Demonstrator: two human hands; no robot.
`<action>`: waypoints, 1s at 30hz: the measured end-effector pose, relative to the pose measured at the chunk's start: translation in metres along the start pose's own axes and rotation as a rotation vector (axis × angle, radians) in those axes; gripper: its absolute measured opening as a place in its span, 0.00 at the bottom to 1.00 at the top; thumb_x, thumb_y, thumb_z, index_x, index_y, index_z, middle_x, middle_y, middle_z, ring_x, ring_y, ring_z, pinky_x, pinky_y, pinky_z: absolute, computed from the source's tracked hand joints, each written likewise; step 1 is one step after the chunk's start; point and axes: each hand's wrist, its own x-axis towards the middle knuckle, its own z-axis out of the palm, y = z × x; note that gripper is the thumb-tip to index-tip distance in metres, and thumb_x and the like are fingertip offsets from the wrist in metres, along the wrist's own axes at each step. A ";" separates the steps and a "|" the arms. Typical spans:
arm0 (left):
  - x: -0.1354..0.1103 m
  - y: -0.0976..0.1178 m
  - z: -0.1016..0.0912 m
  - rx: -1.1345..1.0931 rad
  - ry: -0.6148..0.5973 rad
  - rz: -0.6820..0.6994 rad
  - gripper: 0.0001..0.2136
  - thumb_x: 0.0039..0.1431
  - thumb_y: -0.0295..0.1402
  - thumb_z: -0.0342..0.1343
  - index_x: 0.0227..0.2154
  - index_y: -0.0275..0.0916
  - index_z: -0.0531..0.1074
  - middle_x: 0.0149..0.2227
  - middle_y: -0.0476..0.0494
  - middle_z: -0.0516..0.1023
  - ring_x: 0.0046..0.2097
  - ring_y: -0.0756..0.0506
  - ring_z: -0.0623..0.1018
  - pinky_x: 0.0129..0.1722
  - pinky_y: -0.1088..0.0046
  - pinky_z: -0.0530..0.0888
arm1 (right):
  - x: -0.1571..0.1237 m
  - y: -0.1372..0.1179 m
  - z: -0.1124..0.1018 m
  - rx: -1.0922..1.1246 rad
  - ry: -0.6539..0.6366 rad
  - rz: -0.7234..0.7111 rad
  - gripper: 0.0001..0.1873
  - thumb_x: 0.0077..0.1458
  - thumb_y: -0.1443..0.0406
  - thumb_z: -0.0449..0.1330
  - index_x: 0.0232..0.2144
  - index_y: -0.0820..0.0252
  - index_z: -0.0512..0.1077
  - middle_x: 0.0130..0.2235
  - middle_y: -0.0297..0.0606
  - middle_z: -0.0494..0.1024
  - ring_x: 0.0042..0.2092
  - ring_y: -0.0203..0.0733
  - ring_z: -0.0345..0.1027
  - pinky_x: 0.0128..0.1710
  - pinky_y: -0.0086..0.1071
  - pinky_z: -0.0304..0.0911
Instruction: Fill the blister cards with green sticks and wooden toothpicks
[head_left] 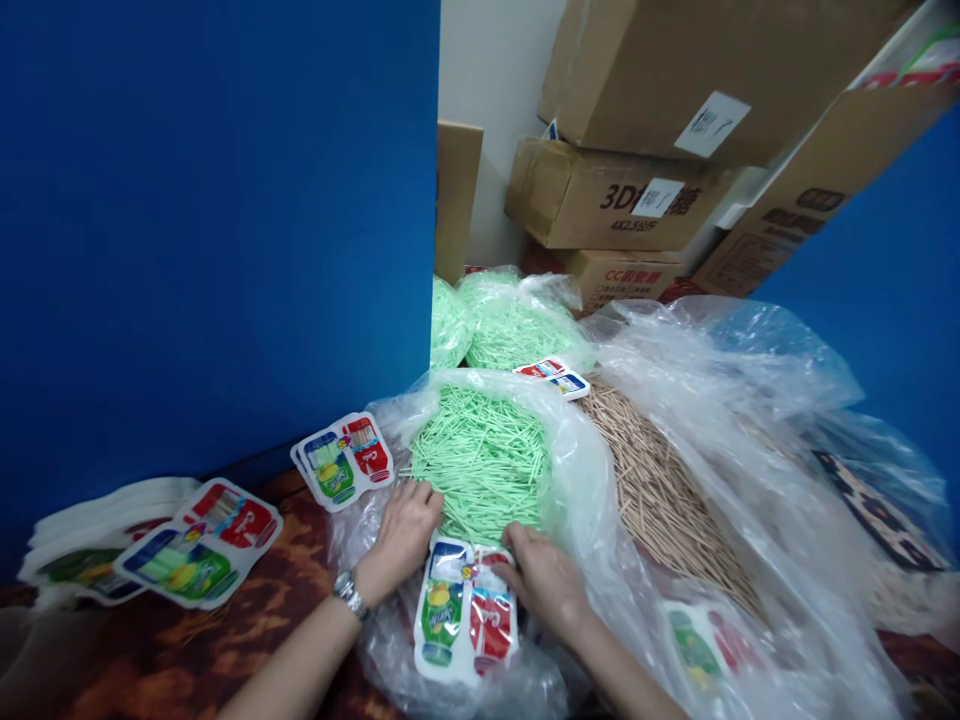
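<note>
Thin green candy sticks point(484, 450) fill an opened clear plastic bag point(581, 470) in front of me. At their near edge rests a twin-bottle-shaped candy packet point(442, 610), with a green Sprite half and a red Cola half. My left hand point(405, 530), wearing a metal watch, has its fingers curled at the left edge of the green sticks; what they hold is hidden. My right hand point(547, 580) grips the packet's upper right corner, thumb over its front. Its fingertips are close to the sticks.
More packets lie at left point(199, 545), beside the bag point(345, 460) and behind it point(553, 378). Brown sticks point(664, 490) fill another plastic bag at right. Further bagged green sticks point(517, 320) and stacked cartons point(622, 195) stand behind. A blue panel point(217, 220) rises at left.
</note>
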 end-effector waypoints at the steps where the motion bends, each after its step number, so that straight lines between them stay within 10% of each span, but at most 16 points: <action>1: 0.000 0.001 0.000 -0.011 -0.002 0.009 0.08 0.62 0.24 0.47 0.33 0.40 0.70 0.38 0.42 0.74 0.42 0.40 0.71 0.39 0.65 0.65 | 0.000 0.001 0.000 0.039 -0.002 -0.006 0.05 0.57 0.64 0.56 0.38 0.57 0.65 0.36 0.36 0.75 0.39 0.41 0.71 0.35 0.29 0.58; 10: 0.016 0.003 0.005 -0.113 0.024 -0.053 0.07 0.62 0.34 0.51 0.32 0.37 0.72 0.35 0.38 0.77 0.40 0.38 0.74 0.36 0.65 0.67 | -0.003 -0.004 0.000 -0.108 -0.037 -0.063 0.11 0.61 0.72 0.48 0.35 0.60 0.70 0.36 0.41 0.76 0.37 0.41 0.71 0.34 0.29 0.57; 20: -0.027 0.005 0.002 -0.339 0.036 -0.039 0.07 0.64 0.31 0.48 0.35 0.38 0.72 0.35 0.43 0.76 0.40 0.42 0.73 0.41 0.67 0.69 | -0.001 -0.006 -0.009 -0.047 -0.078 -0.104 0.07 0.57 0.63 0.59 0.36 0.60 0.69 0.39 0.40 0.75 0.39 0.43 0.71 0.36 0.29 0.60; 30: -0.042 0.013 -0.001 -0.514 -0.007 -0.084 0.07 0.61 0.33 0.52 0.37 0.38 0.73 0.36 0.41 0.78 0.40 0.40 0.76 0.41 0.64 0.72 | -0.005 0.012 0.002 -0.216 0.061 -0.174 0.08 0.63 0.66 0.50 0.32 0.59 0.68 0.30 0.39 0.76 0.32 0.44 0.71 0.28 0.31 0.55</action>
